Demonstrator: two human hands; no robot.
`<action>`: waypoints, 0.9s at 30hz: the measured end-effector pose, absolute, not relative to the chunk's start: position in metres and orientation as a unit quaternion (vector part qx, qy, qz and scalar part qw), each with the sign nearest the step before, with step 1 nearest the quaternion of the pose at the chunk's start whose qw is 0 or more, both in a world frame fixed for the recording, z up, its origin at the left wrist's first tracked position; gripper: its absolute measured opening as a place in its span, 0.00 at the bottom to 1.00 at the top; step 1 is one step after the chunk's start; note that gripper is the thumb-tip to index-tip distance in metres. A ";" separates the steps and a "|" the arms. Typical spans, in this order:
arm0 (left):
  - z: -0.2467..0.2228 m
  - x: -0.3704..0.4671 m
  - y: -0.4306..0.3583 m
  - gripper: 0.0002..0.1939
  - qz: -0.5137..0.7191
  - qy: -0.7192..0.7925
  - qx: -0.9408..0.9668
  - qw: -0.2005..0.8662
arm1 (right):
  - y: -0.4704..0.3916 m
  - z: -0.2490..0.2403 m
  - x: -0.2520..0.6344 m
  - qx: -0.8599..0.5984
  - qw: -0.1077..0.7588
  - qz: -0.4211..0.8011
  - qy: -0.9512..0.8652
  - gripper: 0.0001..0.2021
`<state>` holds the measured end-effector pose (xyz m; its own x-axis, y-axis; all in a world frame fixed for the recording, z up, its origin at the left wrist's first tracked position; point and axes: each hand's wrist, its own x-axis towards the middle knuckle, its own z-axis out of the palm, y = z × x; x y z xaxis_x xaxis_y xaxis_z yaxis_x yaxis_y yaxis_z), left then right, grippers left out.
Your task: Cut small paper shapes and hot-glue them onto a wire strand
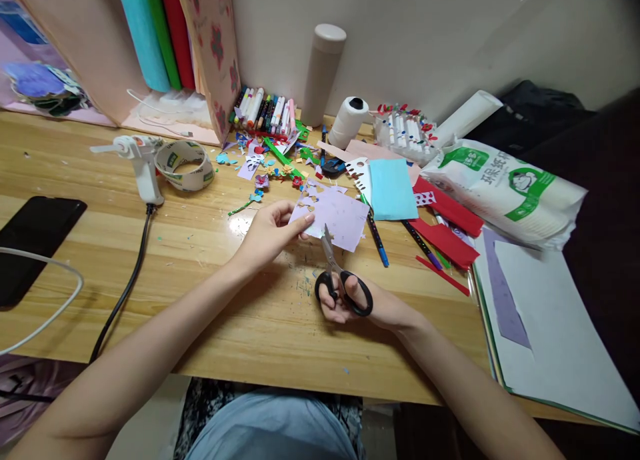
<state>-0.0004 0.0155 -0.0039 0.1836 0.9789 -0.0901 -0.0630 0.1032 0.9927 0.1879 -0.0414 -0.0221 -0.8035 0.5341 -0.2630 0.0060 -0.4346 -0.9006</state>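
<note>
Between thumb and fingers, my left hand (275,230) pinches the left side of a lilac sheet of paper (343,213), which has small cut-outs along its upper left edge. My right hand (347,300) has its fingers through the black handles of a pair of scissors (333,257). The blades point up and away from me, with their tips at the paper's lower edge. Just beyond the sheet lie coloured paper scraps and small paper flowers (261,181). A blue square of paper (393,190) and a dark pen (377,237) are to the right.
On the left are a glue gun (145,170), a tape roll (185,167) and a black phone (37,247). Markers (265,110), a tall bottle (324,73) and a thread spool (349,122) stand behind. Red paper (445,240) and a bag of paper cups (510,187) lie right.
</note>
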 end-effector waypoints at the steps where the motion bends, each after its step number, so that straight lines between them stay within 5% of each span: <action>1: -0.005 0.000 0.015 0.13 0.453 0.458 0.498 0.580 | -0.042 -0.022 0.187 -0.266 0.156 0.811 -0.498 0.34; 27: -0.006 0.005 0.008 0.13 0.472 0.453 0.510 0.559 | -0.044 -0.020 0.183 -0.284 0.172 0.792 -0.512 0.32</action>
